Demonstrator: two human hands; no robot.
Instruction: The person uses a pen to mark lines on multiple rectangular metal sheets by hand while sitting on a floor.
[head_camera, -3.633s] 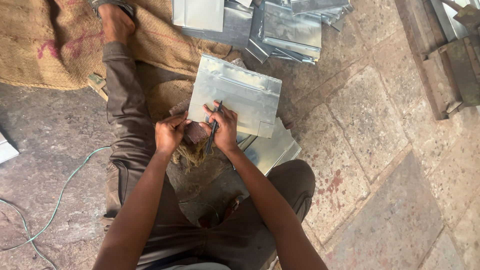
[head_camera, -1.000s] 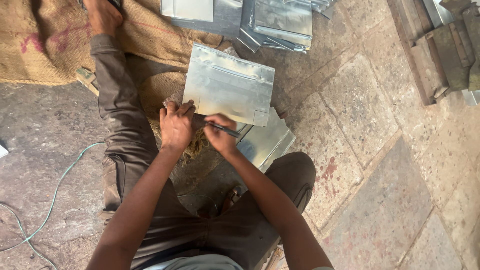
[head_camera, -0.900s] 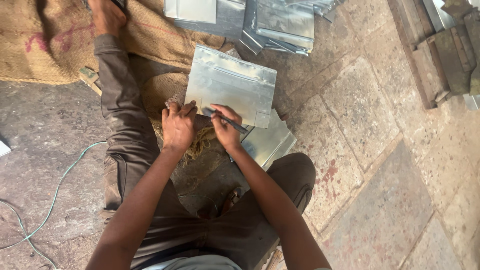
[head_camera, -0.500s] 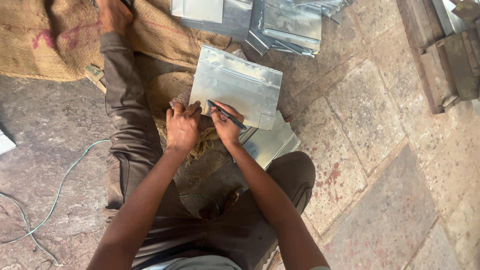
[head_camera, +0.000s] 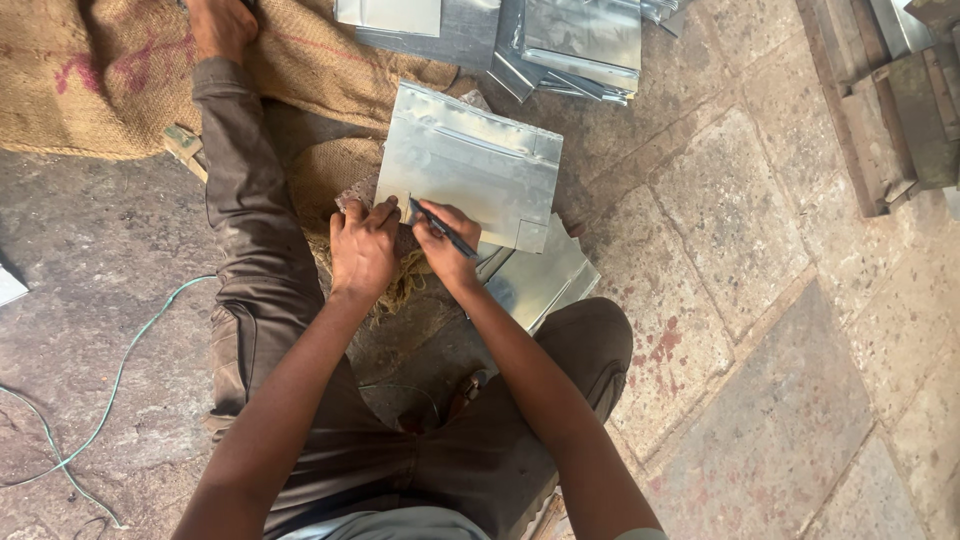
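Note:
A shiny rectangular metal sheet (head_camera: 470, 165) lies on burlap in front of me, a small notch cut at its near right corner. My left hand (head_camera: 362, 248) presses flat on the sheet's near left edge, fingers spread. Beside it, my right hand (head_camera: 447, 245) grips a thin dark scriber (head_camera: 441, 227), whose tip touches the sheet near the bottom edge. More metal sheets (head_camera: 540, 282) lie stacked under the top one, sticking out to the right by my knee.
Burlap sacking (head_camera: 90, 70) covers the ground at upper left, under my outstretched left leg (head_camera: 240, 200). A pile of cut metal sheets (head_camera: 580, 40) lies at the top. Wooden blocks (head_camera: 890, 110) stand at upper right. A green cable (head_camera: 110, 385) crosses the stone floor at left.
My hands stay at the sheet's near edge. The scriber shifted slightly left along the edge and its tip now rests on the sheet; the view drifted a little.

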